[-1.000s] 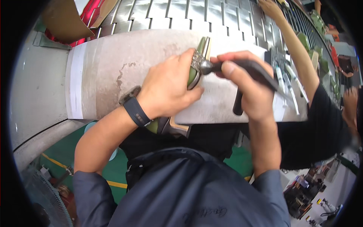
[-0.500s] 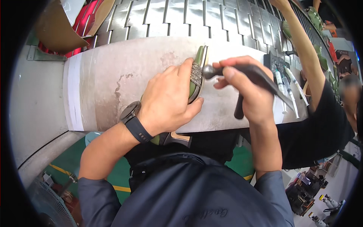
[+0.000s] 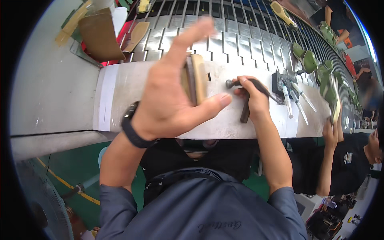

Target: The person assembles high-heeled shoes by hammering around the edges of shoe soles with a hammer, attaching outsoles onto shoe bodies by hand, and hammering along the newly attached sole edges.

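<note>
My left hand (image 3: 168,96) is raised above the grey workbench (image 3: 120,100) and grips a shoe (image 3: 196,78) on edge, its tan sole and dark rim turned toward me. The forefinger points up and away. A dark watch sits on that wrist. My right hand (image 3: 252,96) rests on the bench to the right, closed around the dark handle of a small hammer (image 3: 240,85). The hammer's round metal head points left toward the shoe, a short way from it.
A black block (image 3: 281,81) and white syringe-like tubes (image 3: 289,102) lie right of the hammer. Behind the bench runs a slatted metal conveyor (image 3: 236,40) carrying green shoes (image 3: 307,58). A co-worker's hand (image 3: 331,130) at right holds up another green shoe. Brown card (image 3: 100,36) lies back left.
My left hand lifted the shoe off the bench and turned its sole toward me. The hammer hand dropped to the bench. The co-worker's arm drew back from the conveyor.
</note>
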### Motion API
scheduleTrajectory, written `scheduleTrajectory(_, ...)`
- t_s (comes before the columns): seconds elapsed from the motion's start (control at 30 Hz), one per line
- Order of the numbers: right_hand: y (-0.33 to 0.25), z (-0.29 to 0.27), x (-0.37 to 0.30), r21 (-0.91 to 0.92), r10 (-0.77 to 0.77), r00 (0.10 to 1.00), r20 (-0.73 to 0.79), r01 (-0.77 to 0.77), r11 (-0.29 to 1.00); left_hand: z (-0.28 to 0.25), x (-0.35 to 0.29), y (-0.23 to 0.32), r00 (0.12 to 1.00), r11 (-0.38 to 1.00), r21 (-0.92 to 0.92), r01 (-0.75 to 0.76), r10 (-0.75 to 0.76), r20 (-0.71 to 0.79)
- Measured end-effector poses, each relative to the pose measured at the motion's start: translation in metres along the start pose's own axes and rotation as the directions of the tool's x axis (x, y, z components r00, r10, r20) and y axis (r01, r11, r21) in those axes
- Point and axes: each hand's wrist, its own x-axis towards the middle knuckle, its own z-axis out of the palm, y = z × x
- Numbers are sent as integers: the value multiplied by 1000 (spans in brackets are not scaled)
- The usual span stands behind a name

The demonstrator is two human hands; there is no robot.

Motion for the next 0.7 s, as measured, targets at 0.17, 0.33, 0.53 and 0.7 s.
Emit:
scheduleTrajectory(0.17,-73,25,-72,-80,-546,819,177,564,822,16,-11,-4,998,997,-70,-31,34,48)
scheduleTrajectory(0.33,-103,23,-116,127,-740,619,262,738,662,22,-2,-26,954,952,-78,-295,288,-83)
scheduleTrajectory(0.53,-100,32,-98,31,-736,511,445,812,583,28,-5,-25,976,976,-27,-216,215,-27)
scheduleTrajectory(0.7,-126,35,-90,-46,-712,464,527,852,521,28,-4,-28,966,966,-27,-256,255,-35)
